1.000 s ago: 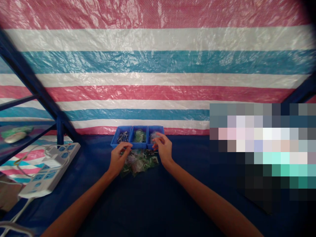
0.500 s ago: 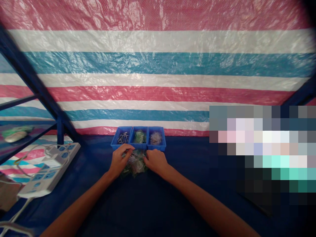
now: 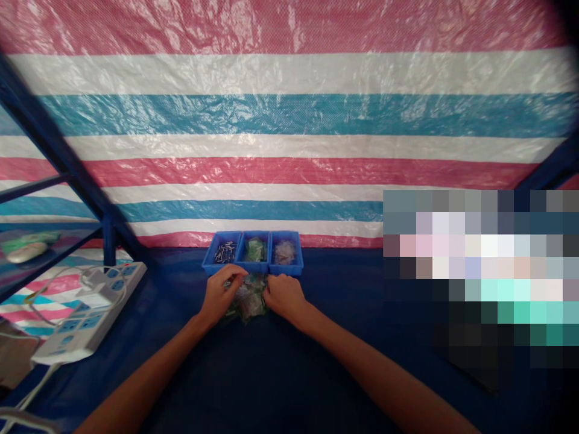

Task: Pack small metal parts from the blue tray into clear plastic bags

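A heap of small clear packets with green parts (image 3: 248,300) lies on the dark blue table in front of three joined blue bins (image 3: 253,269). My left hand (image 3: 220,295) rests on the heap's left side with fingers curled onto the packets. Fingers closed, my right hand (image 3: 283,295) presses on the heap's right side and covers part of it. What each hand grips is too small to make out. The left bin holds small metal pins (image 3: 225,251), the middle one green parts (image 3: 256,249), the right one clear pieces (image 3: 284,252).
A white power strip with blue sockets (image 3: 85,319) and cables lies at the left edge. A blue metal frame (image 3: 107,241) rises at the left. A striped plastic sheet (image 3: 289,138) hangs behind the bins. A blurred patch covers the right side.
My right hand came down from above the right bin onto the right side of the packet heap and closed. The left hand stayed on the heap.
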A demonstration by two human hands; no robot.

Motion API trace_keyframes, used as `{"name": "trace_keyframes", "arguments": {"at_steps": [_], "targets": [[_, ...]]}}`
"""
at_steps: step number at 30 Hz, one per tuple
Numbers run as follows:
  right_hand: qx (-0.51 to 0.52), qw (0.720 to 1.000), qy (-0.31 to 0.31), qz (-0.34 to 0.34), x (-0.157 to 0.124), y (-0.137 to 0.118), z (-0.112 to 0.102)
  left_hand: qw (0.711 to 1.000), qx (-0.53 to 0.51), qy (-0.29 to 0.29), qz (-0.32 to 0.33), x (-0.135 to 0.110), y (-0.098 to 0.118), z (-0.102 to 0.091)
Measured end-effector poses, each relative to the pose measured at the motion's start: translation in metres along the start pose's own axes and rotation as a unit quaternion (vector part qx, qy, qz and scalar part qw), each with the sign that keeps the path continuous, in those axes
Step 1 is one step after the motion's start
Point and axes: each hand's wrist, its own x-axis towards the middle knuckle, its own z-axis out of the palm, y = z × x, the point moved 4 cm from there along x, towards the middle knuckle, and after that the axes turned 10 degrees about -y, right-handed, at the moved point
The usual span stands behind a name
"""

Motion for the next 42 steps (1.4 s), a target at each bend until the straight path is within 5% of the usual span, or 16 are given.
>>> {"name": "trace_keyframes", "arguments": {"at_steps": [10, 14, 20, 36, 42], "targets": [[0.049, 0.996, 0.061, 0.047, 0.0, 0.005, -0.006, 1.0, 0.01, 0.002, 0.001, -0.001, -0.002, 0.0], [0.087, 0.991, 0.1, -0.002, -0.001, 0.002, -0.006, 1.0, 0.017, 0.023, 0.002, 0.0, -0.001, -0.003], [0.095, 0.989, 0.088, -0.077, -0.001, -0.006, 0.007, 0.998, 0.048, -0.026, 0.014, 0.002, -0.005, 0.003], [0.132, 0.972, 0.146, -0.127, -0.002, -0.006, 0.008, 0.996, 0.082, -0.014, 0.029, 0.001, -0.005, 0.003], [0.252, 0.946, 0.169, -0.113, -0.002, -0.004, 0.007, 0.996, 0.089, -0.012, 0.017, 0.001, -0.006, 0.003]]}}
